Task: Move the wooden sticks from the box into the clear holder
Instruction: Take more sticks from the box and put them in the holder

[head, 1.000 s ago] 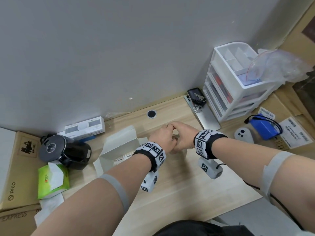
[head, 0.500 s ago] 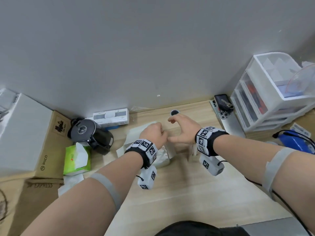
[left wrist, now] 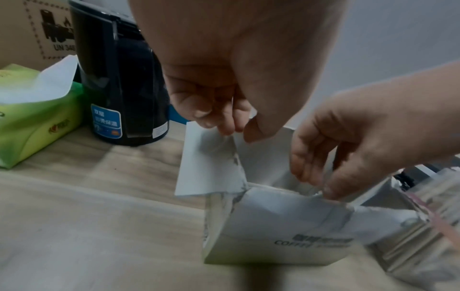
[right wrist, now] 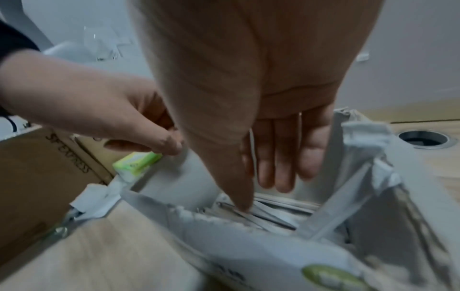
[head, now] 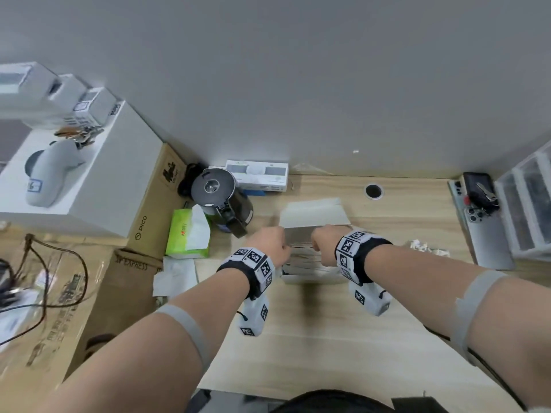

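The white box (head: 310,277) stands open on the desk with its lid flap (head: 313,214) tilted up. Pale, thin sticks (right wrist: 268,216) lie flat inside it, also showing between my wrists as sticks (head: 301,257). My left hand (left wrist: 236,130) pinches the box's left side flap (left wrist: 209,163). Reaching down into the box, my right hand (right wrist: 261,187) has straight fingers and its thumb tip touches the sticks. A clear glossy container (left wrist: 413,246) stands just right of the box (left wrist: 276,232). My right wrist hides it in the head view.
A black kettle (head: 222,201) and a green tissue pack (head: 187,231) stand left of the box. Cardboard cartons (head: 89,293) fill the left side. A phone (head: 483,228), keys and a clear drawer unit (head: 527,204) sit at the right. A cable hole (head: 374,190) lies behind the box.
The head view has swung left. Both hands have moved from the right of the box onto it. My left hand has taken the side flap and my right hand has gone inside.
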